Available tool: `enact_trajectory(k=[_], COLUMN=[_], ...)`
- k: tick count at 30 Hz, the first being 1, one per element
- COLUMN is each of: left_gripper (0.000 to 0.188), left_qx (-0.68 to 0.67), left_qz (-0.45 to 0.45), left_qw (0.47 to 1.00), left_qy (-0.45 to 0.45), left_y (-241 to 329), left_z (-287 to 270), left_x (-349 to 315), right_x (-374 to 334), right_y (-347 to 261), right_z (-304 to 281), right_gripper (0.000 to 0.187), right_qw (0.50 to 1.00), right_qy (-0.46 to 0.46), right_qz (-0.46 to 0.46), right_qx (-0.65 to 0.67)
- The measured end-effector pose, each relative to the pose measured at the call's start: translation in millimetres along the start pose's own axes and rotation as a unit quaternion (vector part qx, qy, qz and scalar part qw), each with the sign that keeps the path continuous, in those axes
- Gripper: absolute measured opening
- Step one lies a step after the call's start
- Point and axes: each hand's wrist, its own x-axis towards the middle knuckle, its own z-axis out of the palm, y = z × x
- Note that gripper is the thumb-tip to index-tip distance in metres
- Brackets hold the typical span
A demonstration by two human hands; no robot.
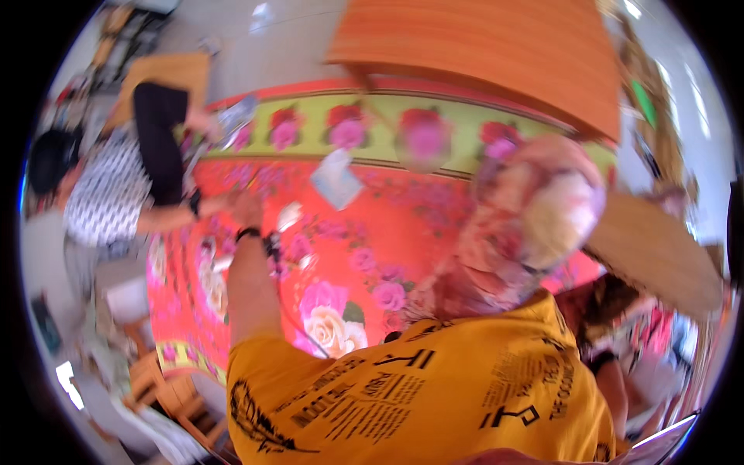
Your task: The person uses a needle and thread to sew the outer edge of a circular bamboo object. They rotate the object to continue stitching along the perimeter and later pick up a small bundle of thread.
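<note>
Neither my left hand nor my right hand can be made out; a blurred pinkish strip [527, 458] crosses the bottom edge, and I cannot tell what it is. Close before me is a person in a yellow printed shirt [434, 387], with a blurred, pink-patterned head area [535, 209]. This person's bare arm [256, 302], with a black wristband and thin cable, stretches to a hand [244, 205] over the red floral cloth [418, 263]. That hand meets or overlaps the hand of a person in a white patterned shirt [108, 201]; whether they hold anything is unclear.
A white and pale-blue packet [337, 180] and a small white piece [289, 216] lie on the cloth. An orange-brown wooden table [480, 46] stands beyond. Brown cardboard [659, 252] is at right, a wooden chair [174, 399] at lower left. The seated person's other hand is near something silvery [234, 120].
</note>
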Motion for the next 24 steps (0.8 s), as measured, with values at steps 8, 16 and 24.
enact_trajectory(k=[8, 16, 24], left_gripper=[0.017, 0.02, 0.02], left_qx=[0.114, -0.115, -0.434], left_qz=[0.19, 0.177, 0.322], left_qw=[0.975, 0.977, 0.834], left_qy=[0.029, 0.033, 0.109], left_y=[-13, -20, 228], left_z=[21, -26, -307], left_x=[1, 15, -233], right_x=[-57, -52, -67], right_y=[77, 64, -19], right_z=[-39, 20, -10], right_gripper=[0.028, 0.031, 0.023], right_qw=[0.988, 0.732, 0.873], right_qy=[-0.149, -0.227, -0.086], right_qz=[0.029, 0.074, -0.03], right_qx=[-0.014, 0.638, 0.479])
